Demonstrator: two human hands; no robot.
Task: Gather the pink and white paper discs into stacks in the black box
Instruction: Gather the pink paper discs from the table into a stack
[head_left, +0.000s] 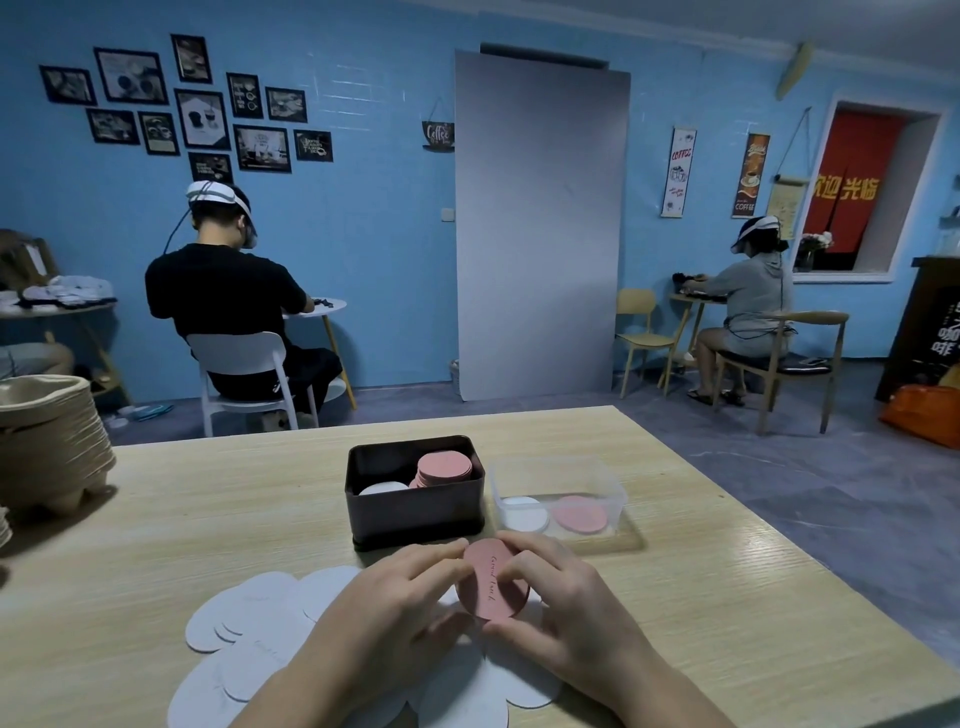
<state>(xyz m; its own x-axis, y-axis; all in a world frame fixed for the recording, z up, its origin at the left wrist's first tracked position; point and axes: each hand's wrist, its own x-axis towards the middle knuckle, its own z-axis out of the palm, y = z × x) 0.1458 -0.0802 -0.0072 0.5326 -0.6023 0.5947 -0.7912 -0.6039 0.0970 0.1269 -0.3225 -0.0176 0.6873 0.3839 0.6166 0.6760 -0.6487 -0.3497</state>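
Both hands, left hand (410, 587) and right hand (550, 597), pinch 1 pink stack (492, 581) by its edges; black box (415, 512) lies just beyond, straight ahead

Pulp trays (49, 447) stacked at left; grey board (540, 223) against blue wall (363, 234).

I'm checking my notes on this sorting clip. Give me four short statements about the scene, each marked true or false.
1. The left hand and right hand together hold a bunch of pink discs. True.
2. The black box holds only white discs. False: it holds a pink stack beside a white stack.
3. Loose white discs lie on the table under the hands. True.
4. The clear container stands left of the black box. False: it stands to its right.
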